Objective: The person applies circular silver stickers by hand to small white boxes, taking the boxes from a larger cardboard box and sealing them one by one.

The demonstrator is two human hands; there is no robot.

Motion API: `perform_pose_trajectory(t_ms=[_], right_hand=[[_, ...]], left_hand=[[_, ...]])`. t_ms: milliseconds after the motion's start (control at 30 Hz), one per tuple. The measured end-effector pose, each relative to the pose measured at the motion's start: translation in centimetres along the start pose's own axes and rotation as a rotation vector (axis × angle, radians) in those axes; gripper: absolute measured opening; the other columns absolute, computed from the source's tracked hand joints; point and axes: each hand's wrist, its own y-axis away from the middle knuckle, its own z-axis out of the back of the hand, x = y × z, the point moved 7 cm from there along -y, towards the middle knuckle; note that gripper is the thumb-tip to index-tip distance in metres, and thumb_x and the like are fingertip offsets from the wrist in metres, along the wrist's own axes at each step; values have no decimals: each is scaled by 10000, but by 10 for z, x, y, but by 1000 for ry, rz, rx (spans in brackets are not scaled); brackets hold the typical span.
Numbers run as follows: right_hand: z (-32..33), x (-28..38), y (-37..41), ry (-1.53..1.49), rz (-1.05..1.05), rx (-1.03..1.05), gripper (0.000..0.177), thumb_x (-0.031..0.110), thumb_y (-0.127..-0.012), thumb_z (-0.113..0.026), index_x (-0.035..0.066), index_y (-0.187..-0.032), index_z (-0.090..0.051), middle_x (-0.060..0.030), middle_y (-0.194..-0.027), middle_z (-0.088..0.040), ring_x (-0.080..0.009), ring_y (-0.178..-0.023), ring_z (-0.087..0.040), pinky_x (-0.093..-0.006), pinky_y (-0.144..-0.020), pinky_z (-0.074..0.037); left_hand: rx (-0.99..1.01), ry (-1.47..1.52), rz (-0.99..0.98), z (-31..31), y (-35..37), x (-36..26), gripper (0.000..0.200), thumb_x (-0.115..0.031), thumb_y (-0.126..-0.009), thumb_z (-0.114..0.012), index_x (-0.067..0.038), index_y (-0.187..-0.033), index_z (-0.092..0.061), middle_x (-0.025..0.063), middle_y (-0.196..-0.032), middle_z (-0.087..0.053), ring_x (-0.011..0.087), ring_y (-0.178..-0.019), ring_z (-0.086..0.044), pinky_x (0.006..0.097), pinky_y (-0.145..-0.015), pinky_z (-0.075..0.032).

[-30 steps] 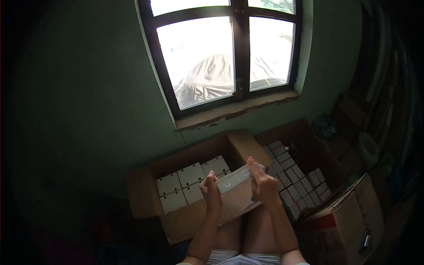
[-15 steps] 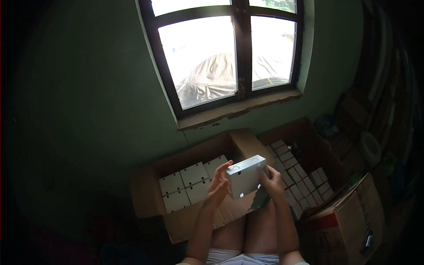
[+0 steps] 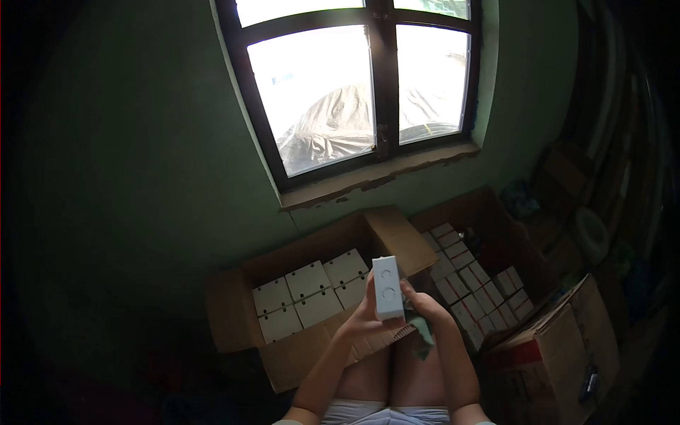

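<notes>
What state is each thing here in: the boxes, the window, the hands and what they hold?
Left hand: gripping the white block.
Right hand: against the block's side, with the green cloth.
White block: held on end.
Green cloth: crumpled, hanging.
Left carton: open, holding white blocks.
Middle carton: open, holding small boxes.
Window: shut.

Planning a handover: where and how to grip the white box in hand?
Probably pinch the white box across its narrow far end, from the window side: that end juts clear of the left hand and right hand.
</notes>
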Motion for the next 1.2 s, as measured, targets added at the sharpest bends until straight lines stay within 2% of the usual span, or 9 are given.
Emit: perform_pose_trajectory(t_ms=[100,200,333,500,533,667,900,1067,1200], right_hand=[[3,-32,-23,-56,3,-23,681,611,-967,-551,-38,-1069,-730,-142,-1042,-709,-190,-942,-635,-334,-888,-497],[23,-6,-17,387,355,-447,449,378,-1028,-494,21,-1208,-698,-201,-957,-665,-260,-924,-645,-374,-853,-503],[17,48,18,412,519,-671,470,359,-1039,-482,25,-1345,-607,-209,-1095,-571,-295,-977,-605,-396,-859,-496],[2,86,3,395,875,-740,381,220,-983,-612,43,-1299,-495,-204,-1056,-590,-371,-929,-647,-456,-813,-523],[-3,86,-7,389,840,-739,226,165,-943,-661,42,-1108,-568,-182,-1032,-618,-382,-892,-650,-454,-786,-531],[-36,68,-46,633,1059,-598,171,185,-886,-722,73,-1012,-696,-106,-1213,-643,-322,-1009,-613,-409,-871,-503],[-66,60,-37,930,1058,-670,406,93,-830,-733,46,-1232,-697,-47,-1302,-635,-298,-1063,-511,-391,-956,-452],[-54,92,-56,891,1048,-670,386,74,-856,-699,-14,-1231,-678,-137,-1279,-673,-278,-750,-583,-358,-735,-538],[-71,84,-44,976,1029,-560,358,125,-882,-692,3,-1219,-692,-132,-1293,-666,-283,-750,-621,-361,-741,-554]], left_hand=[[-265,248,152,26,7,37,1143,-447,-741,-879,-101,-1573,-175,145,-1488,-376,309,-1381,-405,463,-1118,-373],[-424,579,239,55,-5,78,828,-688,-912,-559,-81,-1454,-407,91,-1357,-540,247,-1277,-534,454,-1057,-457],[-159,837,209,57,-52,47,807,-714,-952,-420,-74,-1443,-441,128,-1315,-596,288,-1181,-626,462,-983,-546],[-142,815,302,63,-70,93,772,-671,-963,-455,-66,-1443,-453,123,-1301,-611,267,-1177,-631,459,-982,-545],[-130,846,298,68,-64,112,757,-640,-970,-473,-80,-1475,-416,118,-1317,-596,253,-1181,-623,450,-994,-536],[-99,856,155,69,-62,111,771,-548,-987,-515,-129,-1577,-250,115,-1385,-528,241,-1229,-575,433,-1047,-494],[-68,1000,121,81,-61,92,870,-546,-955,-557,-155,-1609,-137,140,-1439,-467,288,-1308,-508,423,-1096,-448],[-185,1043,310,95,-44,150,635,-507,-1002,-494,-59,-1450,-452,120,-1317,-599,243,-1142,-645,391,-954,-562],[-135,995,118,84,-59,104,734,-532,-1001,-488,-82,-1552,-306,149,-1420,-514,248,-1252,-566,373,-1050,-487]])
